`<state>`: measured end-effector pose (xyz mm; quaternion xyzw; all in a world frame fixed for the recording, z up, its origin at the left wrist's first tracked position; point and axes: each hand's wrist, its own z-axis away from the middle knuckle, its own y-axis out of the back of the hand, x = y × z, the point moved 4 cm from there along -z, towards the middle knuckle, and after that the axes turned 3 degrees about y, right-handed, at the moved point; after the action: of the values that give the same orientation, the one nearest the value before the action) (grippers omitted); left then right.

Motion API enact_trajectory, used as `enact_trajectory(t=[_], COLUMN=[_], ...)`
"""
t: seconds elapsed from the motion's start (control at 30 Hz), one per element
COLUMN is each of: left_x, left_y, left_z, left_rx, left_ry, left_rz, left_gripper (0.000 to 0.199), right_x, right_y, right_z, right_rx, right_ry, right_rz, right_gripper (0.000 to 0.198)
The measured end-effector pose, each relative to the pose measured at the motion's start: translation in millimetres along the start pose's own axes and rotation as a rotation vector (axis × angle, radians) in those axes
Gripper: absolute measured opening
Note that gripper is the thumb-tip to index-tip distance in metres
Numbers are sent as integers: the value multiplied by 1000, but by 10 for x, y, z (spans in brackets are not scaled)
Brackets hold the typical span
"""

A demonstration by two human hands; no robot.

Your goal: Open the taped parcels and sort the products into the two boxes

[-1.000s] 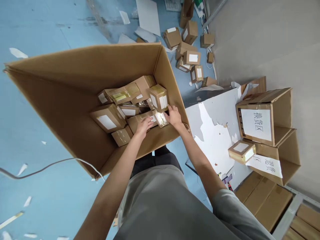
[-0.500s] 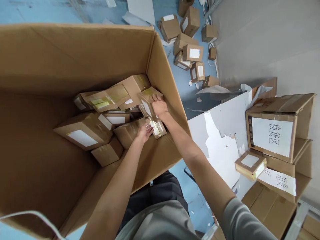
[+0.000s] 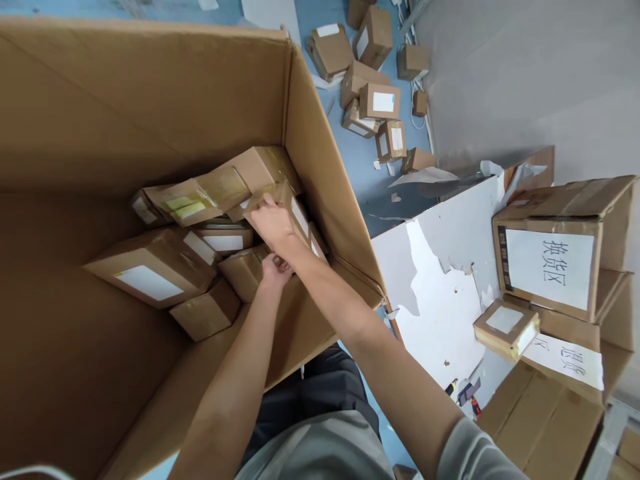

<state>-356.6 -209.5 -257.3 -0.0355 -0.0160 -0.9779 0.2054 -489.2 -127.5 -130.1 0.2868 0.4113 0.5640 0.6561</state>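
While the right hand (image 3: pixel 271 221) grasps a box (image 3: pixel 287 199), its forearm (image 3: pixel 333 293) partly hides the left hand (image 3: pixel 275 269), its grip unclear.

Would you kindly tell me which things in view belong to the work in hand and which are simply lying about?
Work in hand:
- large open carton
- labelled box under the right hand
- left hand, its hold hidden
- other boxes inside the carton

Apparently just lying about:
- boxes on the floor
- cartons with handwritten signs
- small parcel beside them
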Motion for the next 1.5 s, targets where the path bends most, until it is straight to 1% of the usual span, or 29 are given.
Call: enact_trajectory(t=[0.07,0.13,0.2,0.27,0.33,0.37,0.43,0.47,0.53,0.57,0.63,0.7,0.77,0.8,0.87,0.93,1.0,1.07,1.13,1.2,1.27,1.37,1.43,1.5], left_x=[110,258,424,571,655,665,617,557,358,216,-139,-553,-980,-1191,-1594,-1967,-2307,-2592,-2774,-2825,-2761,-2511,-2277,-2018], left_y=[296,581,816,971,1035,1033,959,887,680,552,270,-26,-308,-442,-687,-904,-1095,-1246,-1336,-1356,-1308,-1135,-979,-802], left_z=[173,405,685,994,1311,1469,1788,1951,2288,2459,2789,3088,3326,3416,3529,3560,3533,3464,3368,3261,3153,3002,2924,2864], left_rx=[71,120,149,142,108,83,13,-36,-161,-232,-367,-497,-604,-652,-717,-748,-765,-761,-720,-664,-626,-595,-578,-552], left_ry=[16,17,-20,-87,-162,-202,-299,-355,-460,-495,-517,-519,-523,-523,-517,-501,-482,-473,-481,-495,-495,-498,-521,-554], left_rz=[8,-2,-14,-19,-23,-28,-55,-78,-145,-190,-299,-419,-515,-560,-630,-687,-764,-893,-1013,-1069,-1072,-1050,-996,-917], left_gripper=[9,12,15,16,16,16,16,16,15,13,13,14,14,15,22,32,36,36,34,32,35,42,47,51], right_x=[-194,-330,-415,-468,-502,-510,-488,-449,-298,-180,149,588,1097,1362,1884,2346,2712,2965,3117,3190,3195,3054,2845,2555], right_y=[89,213,365,536,722,817,1009,1102,1273,1345,1452,1493,1447,1386,1205,967,704,448,237,86,12,25,65,91], right_z=[162,410,736,1126,1554,1777,2233,2465,2941,3185,3690,4212,4710,4929,5297,5559,5720,5795,5808,5787,5751,5625,5439,5157], right_rx=[29,45,66,113,198,249,364,418,507,542,621,742,870,903,925,897,843,778,725,694,723,861,931,932], right_ry=[3,-30,-95,-174,-235,-257,-303,-332,-413,-464,-586,-720,-852,-912,-1032,-1135,-1218,-1270,-1272,-1236,-1178,-1052,-929,-777], right_rz=[-13,-41,-97,-165,-226,-252,-296,-310,-314,-303,-268,-238,-221,-220,-243,-308,-404,-510,-601,-667,-678,-594,-538,-532], right_gripper=[40,41,42,43,48,50,53,54,56,58,61,65,69,68,62,52,43,38,37,37,39,48,51,50])
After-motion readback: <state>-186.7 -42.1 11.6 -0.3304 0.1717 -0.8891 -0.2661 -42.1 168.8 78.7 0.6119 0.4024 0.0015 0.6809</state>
